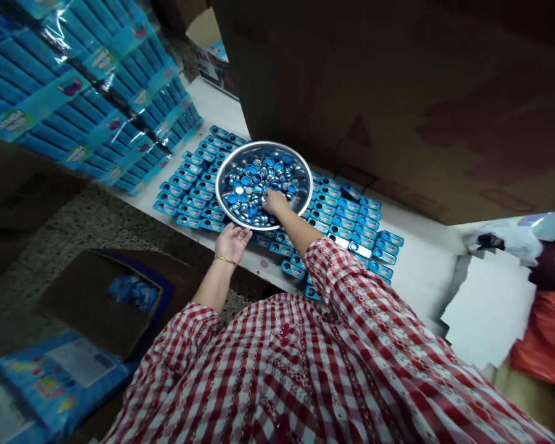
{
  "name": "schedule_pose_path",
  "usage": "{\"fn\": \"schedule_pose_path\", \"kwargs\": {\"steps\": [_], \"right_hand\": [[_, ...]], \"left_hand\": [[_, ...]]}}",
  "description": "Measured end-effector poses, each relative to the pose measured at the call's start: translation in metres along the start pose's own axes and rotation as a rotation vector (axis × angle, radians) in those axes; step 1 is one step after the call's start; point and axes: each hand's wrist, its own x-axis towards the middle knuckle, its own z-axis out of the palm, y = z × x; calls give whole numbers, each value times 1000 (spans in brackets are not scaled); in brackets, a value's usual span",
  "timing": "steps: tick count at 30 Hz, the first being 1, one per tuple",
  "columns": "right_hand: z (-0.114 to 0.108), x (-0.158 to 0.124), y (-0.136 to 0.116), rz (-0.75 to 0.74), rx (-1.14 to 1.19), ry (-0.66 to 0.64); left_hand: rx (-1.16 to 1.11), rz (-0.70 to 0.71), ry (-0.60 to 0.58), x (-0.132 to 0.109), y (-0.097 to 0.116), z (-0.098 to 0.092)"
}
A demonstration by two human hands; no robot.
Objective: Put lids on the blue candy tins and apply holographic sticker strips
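Note:
A shiny metal bowl (306,165) holds many small round blue and silver caps (254,206). It rests on top of rows of small blue boxes (186,209) with dark round openings. My right hand (275,202) reaches into the bowl, its fingers bent together down among the caps; what they grip, if anything, is hidden. Palm up at the bowl's near left edge is my left hand (234,242), its fingers stretched out close to the rim. Whether they touch the bowl's underside I cannot tell.
Shrink-wrapped stacks of blue packs (87,92) rise at the left. A large brown carton (351,111) stands behind the white table (420,271). An open carton (97,296) and a blue packet (65,376) lie lower left. White sheets (490,302) and a red bag (546,339) are at right.

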Motion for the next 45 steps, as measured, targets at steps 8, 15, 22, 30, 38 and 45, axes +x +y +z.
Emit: {"fn": "schedule_pose_path", "kwargs": {"steps": [8,15,22,30,38,45], "right_hand": [[-42,-70,16,-221,141,210],[10,-180,42,-320,-271,202],[5,-199,91,-255,-130,216],[9,-197,173,-29,453,272],[10,-179,224,230,486,434],[-1,-136,216,390,710,330]], "left_hand": [[-45,-446,-278,-21,-55,19],[-103,-594,-445,-20,-95,51],[78,-675,-255,-17,-122,65],[161,-687,-364,-18,-120,62],[176,-623,-309,-20,-116,52],[177,-602,-301,-24,-115,52]]}}
